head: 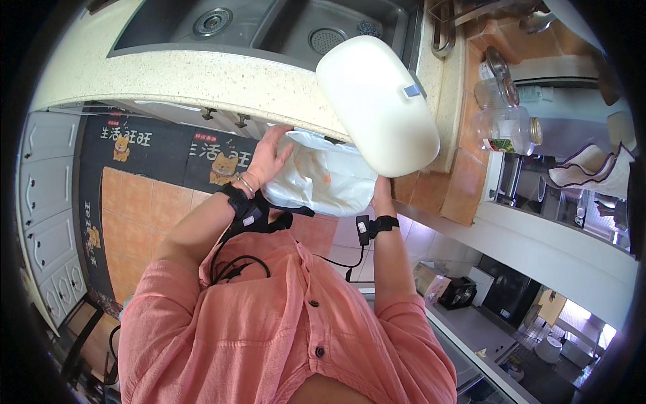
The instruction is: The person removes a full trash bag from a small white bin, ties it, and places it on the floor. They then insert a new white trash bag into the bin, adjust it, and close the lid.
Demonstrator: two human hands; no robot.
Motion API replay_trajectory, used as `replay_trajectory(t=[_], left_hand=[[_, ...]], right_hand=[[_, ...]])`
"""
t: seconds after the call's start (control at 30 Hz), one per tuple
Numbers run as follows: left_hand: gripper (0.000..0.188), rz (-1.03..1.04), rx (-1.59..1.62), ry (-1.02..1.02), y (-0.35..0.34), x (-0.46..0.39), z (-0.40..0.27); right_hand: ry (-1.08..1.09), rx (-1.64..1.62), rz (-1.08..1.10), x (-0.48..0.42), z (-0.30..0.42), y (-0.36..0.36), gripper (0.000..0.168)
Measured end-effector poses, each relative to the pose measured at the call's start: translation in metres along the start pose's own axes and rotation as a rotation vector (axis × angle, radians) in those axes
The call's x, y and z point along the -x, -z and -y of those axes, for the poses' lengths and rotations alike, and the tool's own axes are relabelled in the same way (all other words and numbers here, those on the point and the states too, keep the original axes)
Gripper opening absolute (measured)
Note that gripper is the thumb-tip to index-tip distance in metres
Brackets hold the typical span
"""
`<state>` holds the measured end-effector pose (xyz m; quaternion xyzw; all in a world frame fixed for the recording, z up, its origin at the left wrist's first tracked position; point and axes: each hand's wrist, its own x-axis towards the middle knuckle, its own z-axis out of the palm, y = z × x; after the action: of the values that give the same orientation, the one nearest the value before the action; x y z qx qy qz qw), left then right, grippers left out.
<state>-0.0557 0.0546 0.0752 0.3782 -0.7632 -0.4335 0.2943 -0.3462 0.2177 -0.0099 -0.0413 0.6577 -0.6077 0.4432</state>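
Observation:
A bin lined with a white plastic bag (323, 174) stands against the cabinet front, below the counter edge. Its white lid (378, 106) is raised and tilted over the counter, with a small blue-grey latch on one side. The liner has orange stains inside. My left hand (272, 156) rests on the liner's left rim, thumb and fingers spread. At the right rim is my right hand (382, 192), partly hidden under the lid; its fingers cannot be seen. Both wrists wear black straps with small cabled devices.
Past the speckled counter (202, 81) lies a double steel sink (282, 30) with a scouring pad in one basin. Glass jars (504, 129) and a cloth (590, 169) are at the right. Cabinet knobs stick out left of the bin. A dark printed mat (166, 151) covers part of the tiled floor.

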Motion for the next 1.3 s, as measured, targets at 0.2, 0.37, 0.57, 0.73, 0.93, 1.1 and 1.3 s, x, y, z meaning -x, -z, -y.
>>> replay_trajectory(t=[0.2, 0.37, 0.57, 0.73, 0.93, 1.1, 1.3], left_hand=[[0.027, -0.053, 0.296, 0.206, 0.021, 0.005, 0.016], [0.026, 0.052, 0.192, 0.251, 0.044, 0.033, 0.032], [0.016, 0.407, 0.304, 0.533, 0.048, 0.041, 0.041], [0.009, 0.354, 0.301, 0.504, 0.04, 0.034, 0.046], [0.032, 0.293, 0.371, 0.629, 0.04, 0.038, 0.05], [0.059, 0.594, 0.339, 0.949, 0.078, 0.042, 0.03], [0.046, 0.79, 0.602, 0.731, 0.075, 0.042, 0.013]], right_hand=[[-0.007, 0.261, 0.022, 0.044, 0.029, -0.004, 0.062], [-0.102, 0.274, 0.003, 0.093, 0.009, 0.011, 0.044], [0.064, 0.433, -0.003, 0.073, -0.028, 0.024, 0.021], [0.258, 0.638, -0.021, 0.033, -0.04, 0.032, 0.023], [0.409, 0.749, -0.143, 0.034, -0.028, 0.042, 0.019], [0.238, 0.93, -0.05, 0.118, 0.033, 0.014, 0.017], [0.405, 1.052, 0.733, 0.132, 0.087, -0.134, 0.026]])
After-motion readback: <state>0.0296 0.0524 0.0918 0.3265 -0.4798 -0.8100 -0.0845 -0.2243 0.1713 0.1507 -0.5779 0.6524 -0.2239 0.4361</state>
